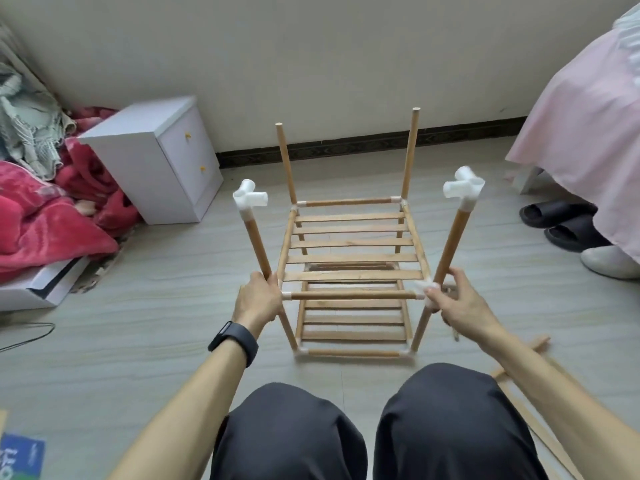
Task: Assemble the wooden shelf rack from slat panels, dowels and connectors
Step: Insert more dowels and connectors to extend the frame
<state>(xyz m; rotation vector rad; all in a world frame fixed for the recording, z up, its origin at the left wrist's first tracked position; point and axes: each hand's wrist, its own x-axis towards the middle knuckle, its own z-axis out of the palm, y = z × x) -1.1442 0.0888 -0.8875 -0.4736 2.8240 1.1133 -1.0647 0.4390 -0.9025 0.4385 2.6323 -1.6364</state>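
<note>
Left hand: fingers curled tight round the front-left post at the middle joint. Right hand: fingers pinching the white connector opposite. The rack stands mid-frame on the floor, with two slat panels in. The front posts wear top connectors; the back posts are bare. Past halfway, I'd say: back connectors, top rails and the spare panel at lower right remain.
</note>
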